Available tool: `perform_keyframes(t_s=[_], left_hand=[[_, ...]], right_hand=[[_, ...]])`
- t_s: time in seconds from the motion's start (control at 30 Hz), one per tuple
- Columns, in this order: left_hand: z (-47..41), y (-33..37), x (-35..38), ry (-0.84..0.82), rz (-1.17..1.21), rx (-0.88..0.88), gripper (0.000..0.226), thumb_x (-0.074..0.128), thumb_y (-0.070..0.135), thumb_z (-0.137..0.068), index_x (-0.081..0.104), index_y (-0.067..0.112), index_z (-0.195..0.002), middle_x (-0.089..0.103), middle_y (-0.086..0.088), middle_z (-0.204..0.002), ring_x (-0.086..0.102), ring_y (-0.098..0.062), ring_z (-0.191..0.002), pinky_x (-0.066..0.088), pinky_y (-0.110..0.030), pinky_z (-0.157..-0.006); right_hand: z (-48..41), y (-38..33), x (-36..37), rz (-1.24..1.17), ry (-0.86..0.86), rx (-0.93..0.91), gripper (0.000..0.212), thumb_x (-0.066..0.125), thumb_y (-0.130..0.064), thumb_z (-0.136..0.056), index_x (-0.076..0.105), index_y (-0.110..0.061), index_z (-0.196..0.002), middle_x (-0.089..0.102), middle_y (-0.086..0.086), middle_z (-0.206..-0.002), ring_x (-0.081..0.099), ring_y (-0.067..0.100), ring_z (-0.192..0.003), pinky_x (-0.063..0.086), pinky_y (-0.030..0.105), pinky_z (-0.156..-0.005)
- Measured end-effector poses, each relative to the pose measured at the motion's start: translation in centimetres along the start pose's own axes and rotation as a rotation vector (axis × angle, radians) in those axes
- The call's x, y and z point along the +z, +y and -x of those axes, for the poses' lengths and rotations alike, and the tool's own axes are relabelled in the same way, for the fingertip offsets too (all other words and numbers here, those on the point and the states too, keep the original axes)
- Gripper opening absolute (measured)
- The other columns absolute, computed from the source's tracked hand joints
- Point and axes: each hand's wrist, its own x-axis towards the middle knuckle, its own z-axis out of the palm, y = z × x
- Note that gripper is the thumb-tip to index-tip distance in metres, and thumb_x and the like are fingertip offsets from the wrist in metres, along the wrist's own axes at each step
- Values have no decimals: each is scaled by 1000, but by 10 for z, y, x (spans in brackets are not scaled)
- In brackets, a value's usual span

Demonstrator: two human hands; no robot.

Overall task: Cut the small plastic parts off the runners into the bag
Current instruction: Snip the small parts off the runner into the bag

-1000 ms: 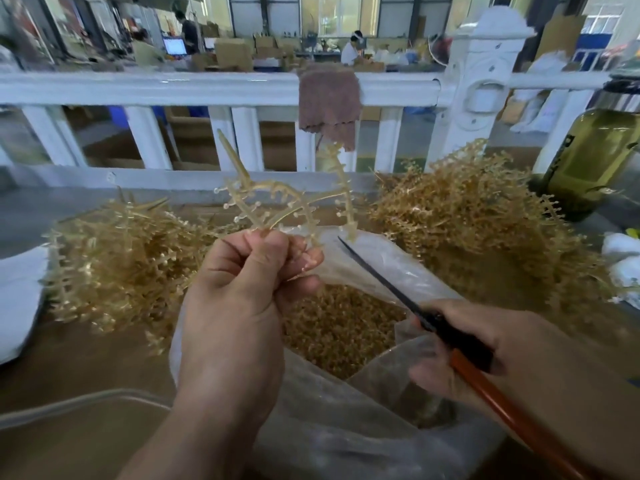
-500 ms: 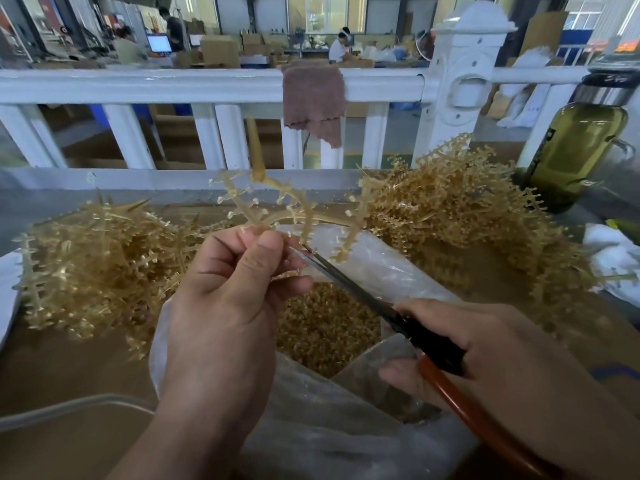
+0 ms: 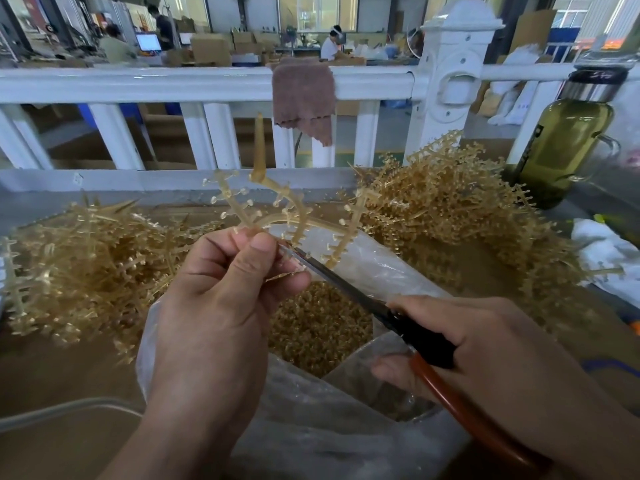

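My left hand (image 3: pixel 221 299) pinches a translucent amber runner (image 3: pixel 277 209) above the open clear plastic bag (image 3: pixel 374 268). The runner's branches carry small round parts and fan out above my fingers. My right hand (image 3: pixel 485 348) grips the black and red-brown handle of a cutting tool (image 3: pixel 346 289). Its dark blade lies against the runner branch right beside my left thumb and fingers. Loose cut amber parts (image 3: pixel 318 323) fill the bottom of the bag.
Heaps of amber runners lie left (image 3: pixel 86 258) and right (image 3: pixel 457 216) of the bag on the brown bench. A green bottle (image 3: pixel 561 147) stands at the far right. A white railing (image 3: pixel 173 84) with a brown cloth (image 3: pixel 304 95) runs behind. A clear tray edge (image 3: pixel 69 410) sits near left.
The blade moved up and left from open air over the bag to the runner branch at my left fingers. My left hand turned the runner slightly.
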Motion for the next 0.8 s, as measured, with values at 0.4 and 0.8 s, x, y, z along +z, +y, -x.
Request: perform_keyframes(t_s=[0.4, 0.8], left_hand=[[-1, -4, -2, -16, -20, 5, 18, 64, 18, -87, 66, 26, -71, 66, 0, -74, 67, -13, -72, 58, -27, -72], [-2, -3, 0, 6, -13, -5, 23, 64, 17, -86, 69, 27, -66, 67, 1, -72, 67, -11, -69, 59, -26, -71]], right_hand=[[-1, 7, 0, -25, -19, -37, 56, 49, -79, -79, 65, -27, -89, 60, -14, -68, 60, 6, -62, 47, 29, -54], [-1, 5, 4, 29, 4, -37, 49, 47, -74, -80, 61, -28, -82, 56, -14, -63, 58, 5, -62, 45, 24, -52]])
